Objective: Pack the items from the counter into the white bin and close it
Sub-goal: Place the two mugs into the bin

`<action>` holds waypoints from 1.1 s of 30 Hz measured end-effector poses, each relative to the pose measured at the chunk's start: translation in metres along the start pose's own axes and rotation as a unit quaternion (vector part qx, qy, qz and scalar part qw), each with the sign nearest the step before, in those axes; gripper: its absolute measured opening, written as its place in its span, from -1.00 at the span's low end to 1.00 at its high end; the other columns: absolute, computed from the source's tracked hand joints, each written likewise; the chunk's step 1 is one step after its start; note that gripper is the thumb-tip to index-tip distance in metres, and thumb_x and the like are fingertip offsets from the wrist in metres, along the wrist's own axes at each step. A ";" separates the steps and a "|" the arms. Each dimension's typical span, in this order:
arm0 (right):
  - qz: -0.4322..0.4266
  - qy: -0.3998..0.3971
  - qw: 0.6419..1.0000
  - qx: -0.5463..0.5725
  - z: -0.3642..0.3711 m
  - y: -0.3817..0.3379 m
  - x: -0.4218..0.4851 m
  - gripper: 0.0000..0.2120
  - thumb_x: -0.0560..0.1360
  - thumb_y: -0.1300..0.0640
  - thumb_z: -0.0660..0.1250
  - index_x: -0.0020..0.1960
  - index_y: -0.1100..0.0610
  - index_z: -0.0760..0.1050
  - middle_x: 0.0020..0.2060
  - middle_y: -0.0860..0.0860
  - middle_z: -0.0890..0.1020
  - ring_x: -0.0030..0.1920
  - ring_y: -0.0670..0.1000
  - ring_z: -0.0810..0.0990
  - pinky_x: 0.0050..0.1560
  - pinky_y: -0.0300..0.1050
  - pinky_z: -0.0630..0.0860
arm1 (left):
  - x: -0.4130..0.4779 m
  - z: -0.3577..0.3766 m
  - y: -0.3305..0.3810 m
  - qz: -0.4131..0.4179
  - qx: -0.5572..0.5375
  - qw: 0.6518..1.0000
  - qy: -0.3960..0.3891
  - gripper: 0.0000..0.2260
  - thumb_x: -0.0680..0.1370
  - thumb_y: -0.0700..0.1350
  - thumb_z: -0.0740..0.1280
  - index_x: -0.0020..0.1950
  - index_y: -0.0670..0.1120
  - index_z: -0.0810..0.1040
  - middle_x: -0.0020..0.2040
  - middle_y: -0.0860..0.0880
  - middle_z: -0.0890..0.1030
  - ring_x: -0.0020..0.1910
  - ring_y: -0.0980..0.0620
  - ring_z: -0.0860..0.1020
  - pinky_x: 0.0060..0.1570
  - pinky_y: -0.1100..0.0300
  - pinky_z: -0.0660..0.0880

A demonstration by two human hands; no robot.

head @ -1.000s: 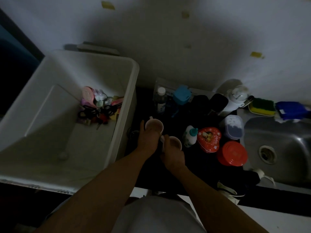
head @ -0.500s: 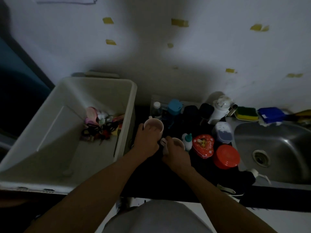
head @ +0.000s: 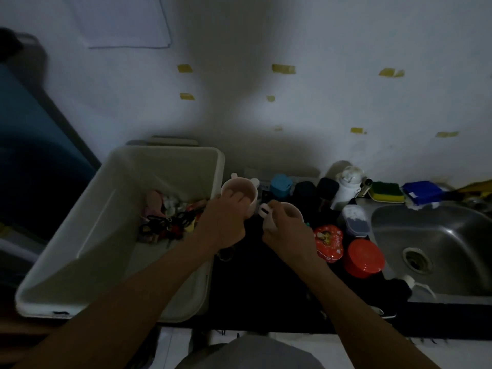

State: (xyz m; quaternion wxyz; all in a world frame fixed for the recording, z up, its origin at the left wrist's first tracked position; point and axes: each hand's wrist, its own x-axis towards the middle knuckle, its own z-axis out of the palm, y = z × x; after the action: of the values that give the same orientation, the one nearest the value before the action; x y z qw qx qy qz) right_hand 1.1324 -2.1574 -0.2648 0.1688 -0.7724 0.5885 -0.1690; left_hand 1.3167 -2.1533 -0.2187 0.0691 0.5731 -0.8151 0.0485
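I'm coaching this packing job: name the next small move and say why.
Probably carry the left mug leftward over the white bin rim. The left hand grips it beside the bin; the right hand holds a second mug.

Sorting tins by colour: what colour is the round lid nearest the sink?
Red-orange. The round lid sits beside the sink, clearest in the head view.

Two mugs (head: 239, 191) (head: 291, 213), one bin (head: 170, 155)
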 end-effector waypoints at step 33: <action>-0.107 -0.029 0.994 -0.006 0.077 -0.224 0.063 -0.38 0.54 0.02 0.30 0.46 -0.06 0.02 -0.14 -0.03 0.60 -0.34 -0.13 0.49 -0.36 -0.14 0.50 | -0.118 0.008 -0.214 -0.126 -0.115 0.983 -0.073 -0.63 0.59 -0.03 0.25 0.40 0.00 0.43 0.34 0.00 0.50 0.22 -0.01 0.50 0.07 0.17 0.44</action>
State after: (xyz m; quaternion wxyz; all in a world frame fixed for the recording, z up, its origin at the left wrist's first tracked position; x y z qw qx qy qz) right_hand 1.3744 -2.1573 -0.2267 0.1617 -0.8365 0.4986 -0.1599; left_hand 1.5574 -2.1172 -0.2464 0.0807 0.6611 -0.7396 -0.0968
